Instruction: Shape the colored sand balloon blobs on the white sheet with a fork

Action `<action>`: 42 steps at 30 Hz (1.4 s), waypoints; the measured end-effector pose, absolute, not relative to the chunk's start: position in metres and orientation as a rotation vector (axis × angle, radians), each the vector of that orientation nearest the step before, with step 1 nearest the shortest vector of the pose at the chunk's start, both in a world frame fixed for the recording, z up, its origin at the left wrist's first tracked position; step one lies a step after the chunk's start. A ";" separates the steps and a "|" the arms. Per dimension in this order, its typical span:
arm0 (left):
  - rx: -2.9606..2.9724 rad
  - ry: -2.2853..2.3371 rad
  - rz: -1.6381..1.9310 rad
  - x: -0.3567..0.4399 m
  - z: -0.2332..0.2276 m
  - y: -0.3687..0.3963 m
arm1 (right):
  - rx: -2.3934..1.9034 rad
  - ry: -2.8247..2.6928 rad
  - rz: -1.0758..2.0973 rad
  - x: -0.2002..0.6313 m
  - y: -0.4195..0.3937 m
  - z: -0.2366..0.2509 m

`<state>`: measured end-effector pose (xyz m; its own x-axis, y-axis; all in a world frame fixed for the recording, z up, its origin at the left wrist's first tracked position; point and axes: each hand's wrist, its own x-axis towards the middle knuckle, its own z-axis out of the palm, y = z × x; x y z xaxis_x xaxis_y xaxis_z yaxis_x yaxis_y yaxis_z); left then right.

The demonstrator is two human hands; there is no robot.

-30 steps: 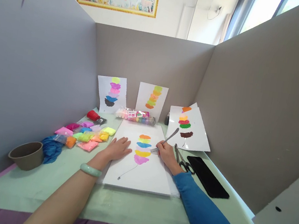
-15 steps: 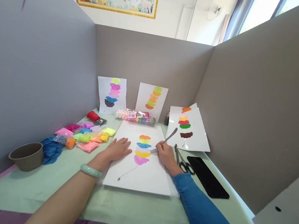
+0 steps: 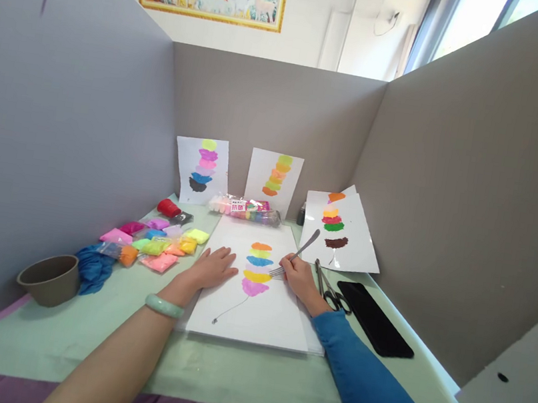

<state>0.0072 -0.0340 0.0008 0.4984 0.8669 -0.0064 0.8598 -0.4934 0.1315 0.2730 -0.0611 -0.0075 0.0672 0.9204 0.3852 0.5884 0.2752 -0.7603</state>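
Observation:
My left hand (image 3: pixel 214 267) lies flat with its fingers stretched over the left edge of a white sheet of paper (image 3: pixel 276 320). Closed round a metal fork (image 3: pixel 307 242), my right hand (image 3: pixel 297 276) rests on the sheet's right side. The fork's handle points up to the right; its tines are at the right end of a stack of coloured clay patches (image 3: pixel 256 278). From top to bottom the stack runs orange, yellow, blue, pale lilac, deeper yellow and purple-pink. A thin drawn line trails from the lowest patch toward the lower left.
Left of the paper lie several bags of coloured clay (image 3: pixel 156 246), a blue cloth-like bundle (image 3: pixel 94 268) and a brown bowl (image 3: pixel 50 279). Scissors (image 3: pixel 331 291) and a black phone-like slab (image 3: pixel 375 320) are at the right. A clay pack (image 3: pixel 246 209) and propped decorated sheets (image 3: pixel 273 176) stand behind.
The fork's tines have shifted very slightly at the edge of the patches. Both hands stay almost in place, and the view has moved a little.

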 end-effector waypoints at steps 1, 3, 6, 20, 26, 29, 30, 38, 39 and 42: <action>2.618 1.515 0.093 0.007 0.001 -0.034 | -1.411 -1.626 0.444 0.273 -0.061 -0.008; 2.620 1.515 0.094 0.007 0.000 -0.034 | -1.409 -1.627 0.420 0.273 -0.061 -0.008; 2.623 1.513 0.096 0.007 0.000 -0.034 | -1.424 -1.632 0.367 0.273 -0.061 -0.008; 2.633 1.519 0.090 0.007 -0.002 -0.032 | -1.412 -1.723 0.329 0.270 -0.059 -0.010; 2.628 1.522 0.090 0.008 -0.001 -0.033 | -1.407 -1.758 0.302 0.270 -0.058 -0.011; 2.621 1.524 0.086 0.008 0.000 -0.034 | -1.398 -1.783 0.280 0.271 -0.055 -0.014; 2.618 1.524 0.085 0.008 0.001 -0.034 | -1.393 -1.791 0.272 0.272 -0.055 -0.015; 2.613 1.528 0.090 0.008 0.002 -0.035 | -1.398 -1.819 0.242 0.272 -0.054 -0.018; 2.614 1.526 0.090 0.008 0.002 -0.036 | -1.399 -1.821 0.236 0.272 -0.054 -0.018; 2.619 1.524 0.093 0.009 0.002 -0.036 | -1.396 -1.823 0.221 0.272 -0.053 -0.019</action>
